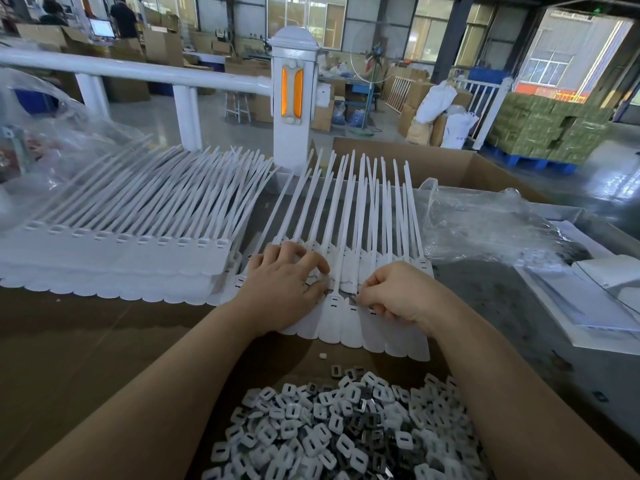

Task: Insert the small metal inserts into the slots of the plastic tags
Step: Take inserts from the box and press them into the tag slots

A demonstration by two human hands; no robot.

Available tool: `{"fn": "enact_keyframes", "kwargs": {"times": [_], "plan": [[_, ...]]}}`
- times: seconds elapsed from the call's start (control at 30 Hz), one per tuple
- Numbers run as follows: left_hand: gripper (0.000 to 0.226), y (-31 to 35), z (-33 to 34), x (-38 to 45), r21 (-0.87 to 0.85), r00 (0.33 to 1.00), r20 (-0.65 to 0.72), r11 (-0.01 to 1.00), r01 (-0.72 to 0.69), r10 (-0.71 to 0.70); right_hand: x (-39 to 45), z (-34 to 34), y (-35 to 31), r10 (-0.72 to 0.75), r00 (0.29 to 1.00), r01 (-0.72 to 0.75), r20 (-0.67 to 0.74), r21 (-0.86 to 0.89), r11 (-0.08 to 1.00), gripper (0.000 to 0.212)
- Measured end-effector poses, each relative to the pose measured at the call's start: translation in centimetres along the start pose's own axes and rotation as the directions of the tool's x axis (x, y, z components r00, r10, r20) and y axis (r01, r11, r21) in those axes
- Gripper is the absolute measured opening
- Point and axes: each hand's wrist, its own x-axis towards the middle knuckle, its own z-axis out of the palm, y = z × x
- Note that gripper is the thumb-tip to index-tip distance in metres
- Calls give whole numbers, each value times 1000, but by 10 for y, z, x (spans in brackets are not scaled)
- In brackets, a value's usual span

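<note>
Metal inserts are seen in two places: one small dark insert (354, 299) is pinched between the curled thumb and forefinger of the right hand (394, 294), and a large heap of loose inserts (346, 431) (grey metal pieces mixed with white ones) is spread at 6 o'clock, between the two forearms. The pinched insert is held against the head of a white plastic tag (351, 323), just beside its slot; whether it has entered the slot cannot be told. The remaining right fingers are curled inward over the row of tags.

The left hand (287, 285) is laid at 9 o'clock of the right hand, with its fingers bent and spread, the fingertips (323, 268) pressed down on the tag heads. A fan of tags (349, 237) is pinned under both hands, the flat heads overlapped toward 6 o'clock and the thin tails pointed toward 12 o'clock. One tag (330, 317) is set lower than its neighbours, between the hands.

A larger stack of tags (114, 258) is laid at 9 o'clock of the hands on the brown cardboard surface (86, 341). Crumpled clear plastic sheeting (485, 226) is spread at 2 o'clock, and a white railing post (292, 95) with orange reflectors is stood at 12 o'clock, behind the tag tails.
</note>
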Motion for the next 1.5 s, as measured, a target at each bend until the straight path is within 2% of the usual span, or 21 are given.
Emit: {"fn": "enact_keyframes", "kwargs": {"times": [0.23, 0.37, 0.47, 0.67, 1.0, 1.27, 1.37, 1.5], "plan": [[31, -1, 0, 0, -2, 1000, -8, 1000, -6, 6, 1, 0, 2, -29, 999, 29, -16, -23, 999, 12], [31, 0, 0, 1, -2, 1000, -10, 1000, -3, 3, 0, -1, 1, -49, 999, 49, -5, -2, 999, 4], [31, 0, 0, 2, -9, 1000, -8, 1000, -3, 3, -1, -2, 0, -78, 997, 78, 3, 34, 996, 10], [31, -2, 2, 2, 0, 1000, -20, 1000, -8, 8, -3, 0, -2, -169, 985, 168, -15, -85, 982, 11], [29, -3, 6, 2, -14, 999, -43, 1000, -8, 8, -6, -6, 0, -155, 988, 155, 25, -8, 988, 9], [32, -2, 5, 2, 5, 1000, -30, 1000, -8, 8, -7, -7, -2, -189, 981, 191, 47, -50, 980, 11], [36, -2, 4, 0, 37, 999, -34, 999, -34, 35, -18, -8, -14, -314, 932, 321, 178, -8, 947, 9], [44, -2, 1, -2, 106, 998, 8, 992, -61, 60, -39, 7, -40, -428, 712, 574, 557, -110, 811, 10]]}}
